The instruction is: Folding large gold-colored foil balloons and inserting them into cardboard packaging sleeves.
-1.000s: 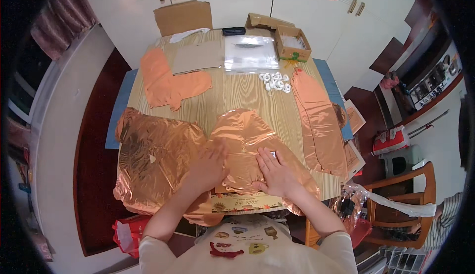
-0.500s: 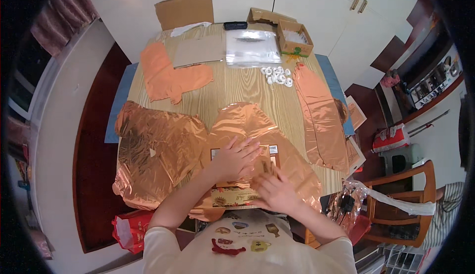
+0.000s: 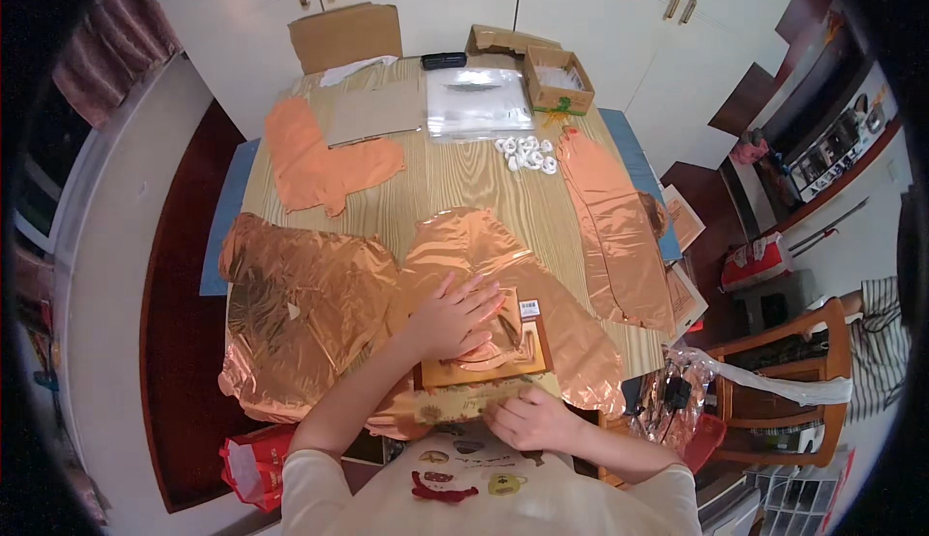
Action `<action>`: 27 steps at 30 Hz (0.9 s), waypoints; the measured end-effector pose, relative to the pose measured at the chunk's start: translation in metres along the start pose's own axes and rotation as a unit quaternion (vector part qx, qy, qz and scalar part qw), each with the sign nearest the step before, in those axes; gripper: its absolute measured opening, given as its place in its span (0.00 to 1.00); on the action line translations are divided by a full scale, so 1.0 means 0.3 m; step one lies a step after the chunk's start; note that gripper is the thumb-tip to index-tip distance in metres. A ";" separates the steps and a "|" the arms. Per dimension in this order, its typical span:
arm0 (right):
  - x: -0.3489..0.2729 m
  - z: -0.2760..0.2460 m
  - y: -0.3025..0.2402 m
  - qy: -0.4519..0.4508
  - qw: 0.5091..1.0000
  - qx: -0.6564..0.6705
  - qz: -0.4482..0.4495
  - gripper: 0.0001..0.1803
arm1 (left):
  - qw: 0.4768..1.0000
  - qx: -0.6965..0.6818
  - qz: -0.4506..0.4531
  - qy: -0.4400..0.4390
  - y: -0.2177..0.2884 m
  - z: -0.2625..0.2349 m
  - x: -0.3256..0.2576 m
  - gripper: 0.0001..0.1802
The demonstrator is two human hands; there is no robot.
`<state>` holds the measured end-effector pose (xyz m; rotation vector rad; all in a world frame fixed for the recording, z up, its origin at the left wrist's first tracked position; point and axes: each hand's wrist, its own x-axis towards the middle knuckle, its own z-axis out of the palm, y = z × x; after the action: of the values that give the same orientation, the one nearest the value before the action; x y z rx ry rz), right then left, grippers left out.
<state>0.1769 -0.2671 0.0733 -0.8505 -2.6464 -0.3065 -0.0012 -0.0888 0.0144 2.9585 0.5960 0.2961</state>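
Across the middle runs the wood-grain table (image 3: 474,183), and what a spread of shine on it! A crumpled copper foil sheet (image 3: 290,313) fills the lower left; a broad central foil sheet (image 3: 571,342) fans out at lower centre; a long foil sheet (image 3: 619,255) lies at right. On the central one sits the printed pack (image 3: 447,373), lower centre, its beige header strip (image 3: 445,403) nearest the wearer. Now the left hand (image 3: 455,321): palm down over the pack's upper part, fingers stretched out with slim gaps, flat against the folded foil there. And the right hand (image 3: 527,420): fingers curled in, knuckles up, at the strip's right end; whether they pinch its edge, I can't tell. Smallest of all, white ribbon rolls (image 3: 525,154) cluster at upper centre.
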 end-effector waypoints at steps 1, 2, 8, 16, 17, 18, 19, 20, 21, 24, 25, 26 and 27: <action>-0.014 -0.032 -0.004 0.012 1.000 -0.007 0.003 0.12 | 1.000 -0.006 -0.001 -0.001 -0.001 0.001 -0.001 0.34; -0.030 -0.068 -0.004 0.024 1.000 -0.014 0.006 0.11 | 1.000 -0.012 -0.002 -0.002 -0.002 0.002 0.001 0.34; -0.169 -0.349 0.118 0.062 0.981 0.009 0.182 0.09 | 1.000 -0.019 0.012 0.008 -0.004 -0.021 -0.013 0.37; -0.165 -0.237 0.381 0.180 0.938 -0.199 0.218 0.16 | 1.000 0.016 0.021 0.014 0.007 -0.023 -0.001 0.37; -0.162 -0.186 0.393 0.152 0.946 -0.185 0.221 0.15 | 1.000 0.016 0.018 0.014 0.008 -0.021 -0.001 0.37; -0.149 -0.138 0.401 0.124 0.952 -0.171 0.222 0.14 | 1.000 0.015 0.015 0.015 0.009 -0.021 0.001 0.37; -0.148 -0.094 0.412 0.095 0.957 -0.157 0.224 0.14 | 1.000 0.009 0.012 0.014 0.010 -0.021 0.003 0.38; -0.166 -0.048 0.422 0.057 0.958 -0.147 0.239 0.13 | 1.000 0.003 0.011 0.013 0.013 -0.024 0.007 0.38; -0.181 0.008 0.427 0.021 0.959 -0.134 0.250 0.13 | 1.000 -0.002 0.003 0.011 0.013 -0.026 0.001 0.38; -0.182 0.073 0.426 -0.051 0.950 -0.097 0.292 0.12 | 1.000 0.005 0.005 -0.013 0.011 -0.033 -0.002 0.41; -0.162 0.068 0.426 -0.030 0.953 -0.086 0.288 0.12 | 1.000 0.003 0.002 -0.014 0.011 -0.036 -0.004 0.42; -0.137 0.063 0.425 -0.009 0.956 -0.075 0.283 0.13 | 1.000 0.002 -0.001 -0.016 0.013 -0.040 -0.007 0.42; -0.103 0.064 0.418 0.016 0.959 -0.032 0.281 0.14 | 1.000 0.000 -0.004 -0.018 0.014 -0.042 -0.008 0.42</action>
<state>0.2702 -0.1773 0.0560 -1.5456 -2.2463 -0.2524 -0.0046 -0.0928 0.0268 2.9534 0.6021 0.2429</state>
